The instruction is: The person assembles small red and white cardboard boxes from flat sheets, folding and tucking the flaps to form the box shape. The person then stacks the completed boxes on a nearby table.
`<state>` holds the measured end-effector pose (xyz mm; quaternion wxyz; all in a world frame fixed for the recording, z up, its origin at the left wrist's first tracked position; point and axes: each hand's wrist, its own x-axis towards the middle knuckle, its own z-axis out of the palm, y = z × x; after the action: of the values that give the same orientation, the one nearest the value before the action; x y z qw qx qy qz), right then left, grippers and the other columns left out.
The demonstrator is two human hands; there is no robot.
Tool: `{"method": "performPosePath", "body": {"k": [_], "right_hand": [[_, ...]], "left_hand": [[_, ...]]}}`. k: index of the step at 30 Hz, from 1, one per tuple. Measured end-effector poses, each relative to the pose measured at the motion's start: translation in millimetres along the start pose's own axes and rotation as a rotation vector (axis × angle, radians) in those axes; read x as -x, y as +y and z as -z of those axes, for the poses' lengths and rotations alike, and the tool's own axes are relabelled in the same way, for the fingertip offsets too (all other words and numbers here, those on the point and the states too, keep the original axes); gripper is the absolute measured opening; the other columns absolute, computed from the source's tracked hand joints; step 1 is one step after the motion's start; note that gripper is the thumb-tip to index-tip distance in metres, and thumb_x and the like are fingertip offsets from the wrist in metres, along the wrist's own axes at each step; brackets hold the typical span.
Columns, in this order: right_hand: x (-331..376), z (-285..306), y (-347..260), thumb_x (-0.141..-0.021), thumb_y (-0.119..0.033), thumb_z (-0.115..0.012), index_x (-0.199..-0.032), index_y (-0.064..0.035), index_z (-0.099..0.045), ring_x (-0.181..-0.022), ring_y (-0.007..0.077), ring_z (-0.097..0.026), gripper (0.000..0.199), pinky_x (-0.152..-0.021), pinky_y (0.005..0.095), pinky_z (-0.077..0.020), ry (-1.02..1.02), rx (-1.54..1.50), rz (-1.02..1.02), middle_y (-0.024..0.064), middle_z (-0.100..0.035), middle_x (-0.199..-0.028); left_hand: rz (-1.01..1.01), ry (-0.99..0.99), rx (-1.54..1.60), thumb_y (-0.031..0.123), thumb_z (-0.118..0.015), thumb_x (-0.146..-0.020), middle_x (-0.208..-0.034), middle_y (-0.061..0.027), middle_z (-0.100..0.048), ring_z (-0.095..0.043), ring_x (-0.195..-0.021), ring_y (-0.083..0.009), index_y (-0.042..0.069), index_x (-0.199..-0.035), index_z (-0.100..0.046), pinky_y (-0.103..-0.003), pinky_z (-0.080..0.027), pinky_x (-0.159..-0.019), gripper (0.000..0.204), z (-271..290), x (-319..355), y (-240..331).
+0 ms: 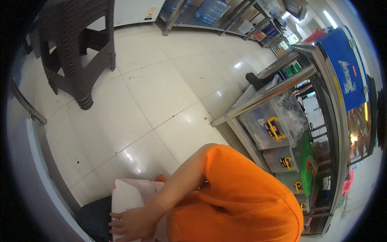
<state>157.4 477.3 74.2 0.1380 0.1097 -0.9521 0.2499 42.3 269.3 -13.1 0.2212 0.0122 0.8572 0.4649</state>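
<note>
My right forearm reaches down and left out of an orange short sleeve. My right hand (135, 224) is closed over a white and pale pink soft package (127, 195) at the bottom of the view, with its fingers curled at the left edge. What the package contains does not show. A small orange-brown patch (161, 178) shows behind the package; I cannot make out what it is. My left hand is not in view. Dark cloth or a dark object (94, 218) lies beside the package on the left.
A dark brown woven-look plastic stool (76, 52) stands at the upper left on the tiled floor (161, 88). To the right, a metal-framed rack (266, 90) holds clear bins (268, 125) with yellow handles. A blue cooler box (344, 66) sits above. Large water bottles (211, 11) rest on a far shelf.
</note>
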Motion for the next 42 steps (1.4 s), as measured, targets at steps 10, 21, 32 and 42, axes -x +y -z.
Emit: {"method": "performPosePath", "body": {"k": [10,21,32,42], "right_hand": [[27.4,-6.0,10.7,-0.075,-0.052,-0.067,-0.138,-0.0151,-0.044,-0.138,0.0382,-0.028,0.077,-0.114,0.0557,-0.0137,-0.296,0.044,0.233,0.0174,-0.034,-0.148],[8.7,-29.8,50.1,-0.075,-0.037,-0.069,-0.111,-0.0001,-0.056,-0.096,0.0334,-0.050,0.054,-0.098,0.0455,-0.0323,-0.078,0.203,-0.262,0.0158,-0.057,-0.100],[26.8,40.3,156.7,-0.075,-0.022,-0.072,-0.125,-0.0021,-0.054,-0.109,0.0217,-0.058,0.057,-0.091,0.0344,-0.0459,-0.240,-0.921,-0.324,0.0118,-0.061,-0.118],[-74.3,-38.1,54.4,-0.087,-0.033,-0.064,-0.134,-0.0007,-0.040,-0.101,0.0244,-0.060,0.062,-0.086,0.0316,-0.0470,0.257,-0.062,-0.751,0.0152,-0.059,-0.118]], "left_hand": [[0.153,-0.257,0.159,0.053,-0.066,-0.083,-0.134,-0.0232,-0.051,-0.053,-0.118,-0.0378,0.007,-0.140,-0.044,-0.054,-0.039,-0.097,0.076,88.7,18.8,52.3],[-0.595,0.405,-0.526,0.025,-0.063,-0.081,-0.079,-0.0090,-0.054,-0.053,-0.079,-0.0300,0.009,-0.082,-0.058,-0.041,-0.034,-0.071,0.017,-46.5,7.8,18.2],[-0.268,-0.642,0.795,0.041,-0.076,-0.077,-0.138,-0.0143,-0.046,-0.042,-0.128,-0.0257,0.003,-0.138,-0.043,-0.037,-0.031,-0.107,0.079,49.5,-17.7,-14.4],[-0.065,0.450,0.301,0.022,-0.062,-0.090,-0.101,-0.0154,-0.066,-0.063,-0.092,-0.0238,-0.001,-0.118,-0.054,-0.035,-0.048,-0.085,0.037,-34.6,1.3,89.4]]}}
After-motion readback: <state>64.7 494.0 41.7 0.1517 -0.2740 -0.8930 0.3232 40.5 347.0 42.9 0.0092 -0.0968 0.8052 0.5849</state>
